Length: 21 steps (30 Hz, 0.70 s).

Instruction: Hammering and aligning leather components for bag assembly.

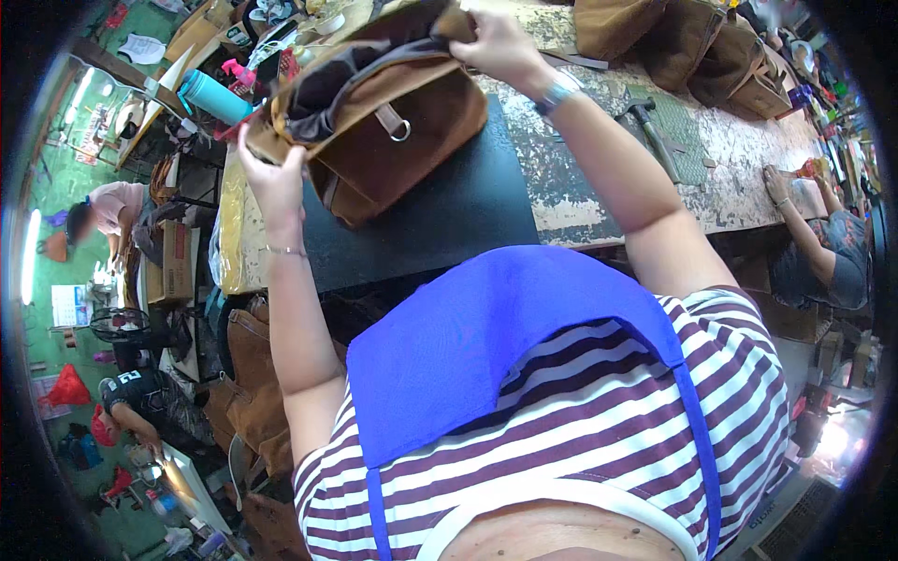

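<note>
Both hands are up and working on one thing: a brown, soft-sided bag (412, 145) with a dark lining and a silver metal D-ring (400, 129) on a short tab. The left hand (273, 187) clasps the left end of its mouth, thumb toward the front; the right hand (500, 47) pinches the upper right corner, fingers folded over the rim. So the bag hangs tilted, right end higher, over a smooth black rectangular mat (440, 224) that reaches the near edge of the paint-chipped bench (575, 220). Whether its base touches the mat, I can't tell.

Over to the right half, a dark-handled hammer (655, 140) lies by a green gridded mat (687, 140), handle toward the near edge. More brown bags (673, 47) crowd the far right corner, and a turquoise bottle (217, 97) stands out past the left edge.
</note>
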{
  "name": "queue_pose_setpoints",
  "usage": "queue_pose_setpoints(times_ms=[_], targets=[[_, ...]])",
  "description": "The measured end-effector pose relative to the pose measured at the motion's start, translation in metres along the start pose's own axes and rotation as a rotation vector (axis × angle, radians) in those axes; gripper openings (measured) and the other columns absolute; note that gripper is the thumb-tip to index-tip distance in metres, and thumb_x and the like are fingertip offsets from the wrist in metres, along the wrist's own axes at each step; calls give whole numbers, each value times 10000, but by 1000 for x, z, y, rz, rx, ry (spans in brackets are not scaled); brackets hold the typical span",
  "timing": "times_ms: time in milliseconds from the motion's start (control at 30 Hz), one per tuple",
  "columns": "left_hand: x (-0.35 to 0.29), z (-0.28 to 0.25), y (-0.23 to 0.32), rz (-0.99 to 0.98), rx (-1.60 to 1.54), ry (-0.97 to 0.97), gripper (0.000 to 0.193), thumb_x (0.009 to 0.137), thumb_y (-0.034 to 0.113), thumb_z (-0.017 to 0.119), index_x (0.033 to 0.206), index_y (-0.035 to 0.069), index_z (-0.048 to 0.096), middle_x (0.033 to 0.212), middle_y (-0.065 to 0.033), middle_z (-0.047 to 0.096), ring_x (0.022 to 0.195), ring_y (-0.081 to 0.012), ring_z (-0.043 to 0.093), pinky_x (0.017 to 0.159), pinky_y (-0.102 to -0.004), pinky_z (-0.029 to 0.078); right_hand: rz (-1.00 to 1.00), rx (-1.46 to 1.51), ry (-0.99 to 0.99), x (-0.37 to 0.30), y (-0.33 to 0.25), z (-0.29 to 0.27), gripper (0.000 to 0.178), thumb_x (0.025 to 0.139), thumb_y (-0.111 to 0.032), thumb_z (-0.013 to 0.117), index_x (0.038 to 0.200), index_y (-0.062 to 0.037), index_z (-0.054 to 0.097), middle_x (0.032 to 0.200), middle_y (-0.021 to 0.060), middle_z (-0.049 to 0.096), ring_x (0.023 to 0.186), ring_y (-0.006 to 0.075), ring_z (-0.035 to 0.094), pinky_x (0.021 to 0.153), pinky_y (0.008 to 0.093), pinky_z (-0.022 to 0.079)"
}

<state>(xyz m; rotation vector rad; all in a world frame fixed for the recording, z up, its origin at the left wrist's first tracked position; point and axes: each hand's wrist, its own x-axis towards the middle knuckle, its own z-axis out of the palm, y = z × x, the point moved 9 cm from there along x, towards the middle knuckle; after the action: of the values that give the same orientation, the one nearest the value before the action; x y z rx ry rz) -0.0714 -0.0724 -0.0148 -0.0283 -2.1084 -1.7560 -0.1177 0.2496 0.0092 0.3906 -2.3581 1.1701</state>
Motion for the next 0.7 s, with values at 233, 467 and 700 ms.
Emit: queue_pose_setpoints(times_ms=[233, 467, 700], targets=[[17, -56, -42, -332, -14, -15, 657, 690, -68, 585, 1298, 71, 378, 1073, -112, 566, 768, -152, 597, 518, -219, 473, 4, 333, -193, 5, -22, 14, 271, 721, -113, 650, 962, 1, 599, 765, 76, 630, 674, 150, 588, 632, 297, 491], [-79, 16, -41, -246, -44, -104, 530, 761, -67, 569, 1220, 23, 320, 1155, -127, 482, 861, -169, 579, 658, -258, 524, -347, -5, 292, -82, -54, -19, 440, 744, -200, 743, 1082, -25, 523, 1065, 159, 570, 1032, 304, 546, 896, 365, 437], [-166, 80, -28, 237, 158, -398, 687, 778, -35, 628, 1381, 14, 305, 995, -57, 499, 902, -147, 495, 817, -268, 415, 20, 225, -179, -88, 30, 102, 383, 886, -197, 545, 1194, 22, 480, 1152, 170, 575, 1035, 257, 562, 867, 356, 463]])
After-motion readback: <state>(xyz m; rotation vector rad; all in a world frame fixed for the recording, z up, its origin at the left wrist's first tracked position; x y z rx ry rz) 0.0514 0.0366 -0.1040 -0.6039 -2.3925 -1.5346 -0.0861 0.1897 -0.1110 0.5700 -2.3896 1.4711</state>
